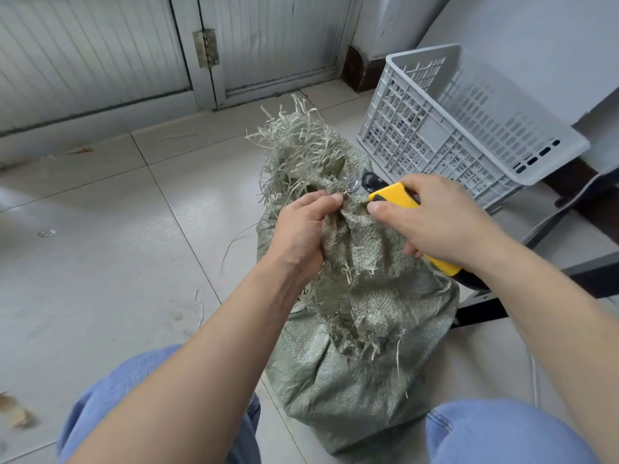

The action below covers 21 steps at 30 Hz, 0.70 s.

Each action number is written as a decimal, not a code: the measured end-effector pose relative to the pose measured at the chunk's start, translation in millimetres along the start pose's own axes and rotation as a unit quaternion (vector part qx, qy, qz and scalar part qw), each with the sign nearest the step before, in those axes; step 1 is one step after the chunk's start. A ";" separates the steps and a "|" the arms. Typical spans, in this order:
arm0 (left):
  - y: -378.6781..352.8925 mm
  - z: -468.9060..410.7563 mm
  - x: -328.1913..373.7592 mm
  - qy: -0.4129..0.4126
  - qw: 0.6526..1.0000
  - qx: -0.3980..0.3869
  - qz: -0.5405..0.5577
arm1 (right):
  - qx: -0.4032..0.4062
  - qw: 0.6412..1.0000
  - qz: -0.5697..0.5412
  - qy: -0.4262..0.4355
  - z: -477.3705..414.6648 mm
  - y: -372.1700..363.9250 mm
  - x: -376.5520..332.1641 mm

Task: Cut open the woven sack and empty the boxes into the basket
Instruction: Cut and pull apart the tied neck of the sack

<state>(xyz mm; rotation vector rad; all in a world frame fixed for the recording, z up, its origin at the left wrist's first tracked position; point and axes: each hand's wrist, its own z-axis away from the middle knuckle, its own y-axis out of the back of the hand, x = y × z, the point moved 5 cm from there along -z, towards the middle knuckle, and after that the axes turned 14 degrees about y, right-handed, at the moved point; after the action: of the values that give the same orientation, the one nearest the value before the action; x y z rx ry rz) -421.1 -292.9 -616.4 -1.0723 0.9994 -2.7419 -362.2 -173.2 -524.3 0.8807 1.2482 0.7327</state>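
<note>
A grey-green woven sack point(361, 356) stands on the tiled floor between my knees, its frayed mouth bunched and tied at the top point(301, 145). My left hand point(301, 229) pinches the gathered neck just below the tie. My right hand point(438, 222) grips a yellow utility knife point(392, 195), its black tip and blade held against the neck of the sack, right beside my left fingers. The grey plastic basket point(402, 128) sits tilted on the floor behind the sack to the right. No boxes are visible; the sack hides its contents.
A grey ribbed door with a hinge point(206, 48) closes off the back. Loose sack fibres point(199, 303) lie on the tiles at left. Dark metal furniture legs point(482, 309) run along the floor at right, close to the sack.
</note>
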 end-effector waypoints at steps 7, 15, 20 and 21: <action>-1.7 -0.3 -1.8 0.011 0.999 -0.007 0.030 | -0.058 0.998 0.033 0.002 1.8 -10.4 -7.9; -0.8 2.4 2.7 -0.006 1.000 0.022 0.014 | -0.076 0.996 0.047 -0.001 1.3 -10.8 -10.4; 1.5 -0.2 2.0 -0.008 0.999 0.043 -0.004 | -0.082 0.995 0.050 -0.007 0.7 -13.5 -10.3; 0.7 1.4 2.8 -0.006 0.999 0.045 -0.006 | -0.084 0.995 0.050 -0.010 0.5 -14.1 -10.0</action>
<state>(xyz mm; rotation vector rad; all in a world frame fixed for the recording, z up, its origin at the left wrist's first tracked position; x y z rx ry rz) -422.5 -294.9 -614.4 -1.0844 0.8627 -2.7573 -363.5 -188.7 -531.8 0.8144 1.1120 0.8937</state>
